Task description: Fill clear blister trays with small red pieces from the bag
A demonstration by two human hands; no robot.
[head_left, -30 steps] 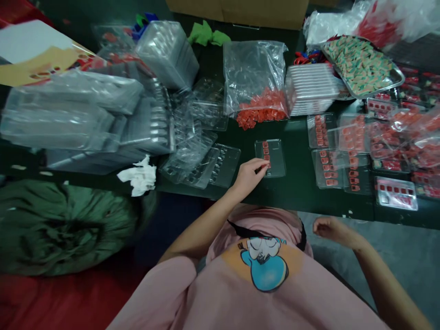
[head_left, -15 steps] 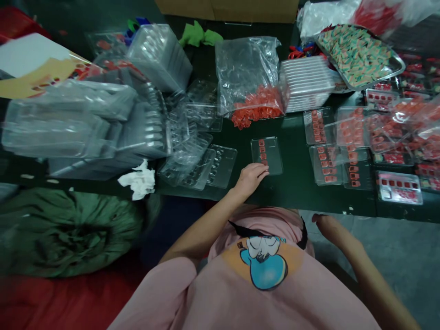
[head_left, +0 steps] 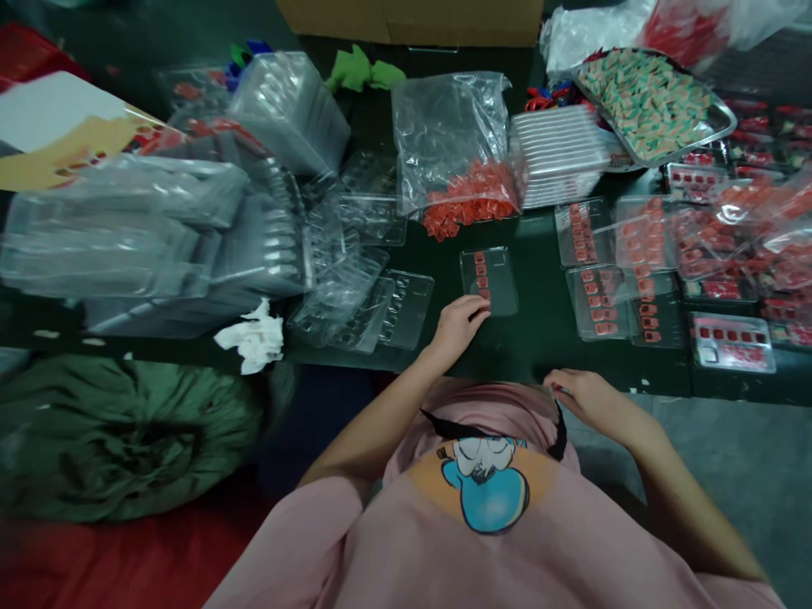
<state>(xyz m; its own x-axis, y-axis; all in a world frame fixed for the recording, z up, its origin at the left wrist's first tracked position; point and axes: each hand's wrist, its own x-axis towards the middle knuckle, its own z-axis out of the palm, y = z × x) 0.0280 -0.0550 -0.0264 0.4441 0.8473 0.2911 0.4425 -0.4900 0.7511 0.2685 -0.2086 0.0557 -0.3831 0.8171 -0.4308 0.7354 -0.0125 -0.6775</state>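
Main change vs. half a sec ago: R hand [head_left: 587, 402] has come up from below the table edge to the edge itself, nearer side of the clear tray [head_left: 504, 283] & a bit right of it; L hand [head_left: 458, 328] stays at the tray's near-left corner. So both hands are now close to the tray, tho only L is working on it, I'd judge. L fingers bunched, tips over the near end of the row of red pcs [head_left: 480, 271]; can't tell if they pinch a pc or just press. R fingers curled in, thumb near index; can't tell if anything's between. Tray lies flat on the dark table [head_left: 533, 338], thin shiny plastic, rounded corners, row running along its left side. Beyond tray: crinkly see-thru bag [head_left: 450, 118], loose red pcs [head_left: 473, 199] heaped at its mouth, small & angular. Far-right of tray: ribbed plastic stack [head_left: 558, 156], then metal dish [head_left: 728, 127] w/ smooth rim, heaped w/ tan-green bits. Right of tray: filled trays [head_left: 582, 317], overlapping. Left of tray: more clear trays [head_left: 415, 300], glossy, fanned; past those, a crumpled white tissue [head_left: 257, 338], soft & matte.
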